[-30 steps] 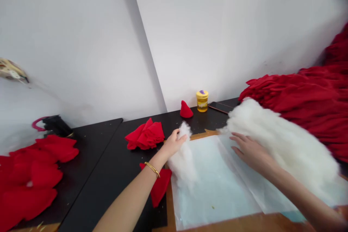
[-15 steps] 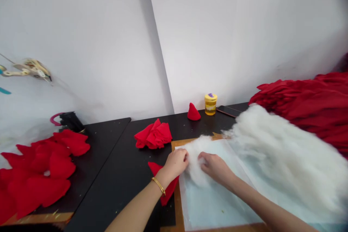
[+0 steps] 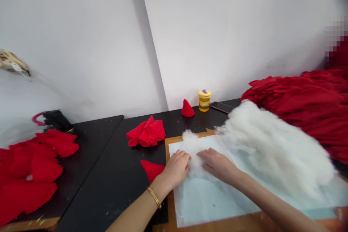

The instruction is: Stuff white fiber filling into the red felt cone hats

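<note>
A small tuft of white fibre stuffing [image 3: 194, 148] lies between my hands over a pale sheet [image 3: 202, 203]. My left hand [image 3: 177, 166], with a gold bangle [image 3: 154, 197] at the wrist, has its fingers curled on the tuft's left side. Opposite it, my right hand [image 3: 219, 164] pinches the right side with thumb and fingers. Part of a red fabric piece [image 3: 152, 169] shows beyond my left wrist, which covers the rest. A large heap of white stuffing [image 3: 274, 148] spreads over the sheet to the right of my right hand.
Folded red fabric [image 3: 146, 132], a red cone [image 3: 187, 108], a yellow-lidded jar [image 3: 204, 100] and a phone [image 3: 221, 107] lie along the back of the black table [image 3: 108, 174]. Red pieces [image 3: 29, 174] and a black mug-like object [image 3: 57, 120] are left; stacked red fabric [image 3: 301, 105] is right.
The tuft has changed shape and now juts up at its far left end. My fingers have shifted on it. The whole view has moved slightly, so the table things appear further left.
</note>
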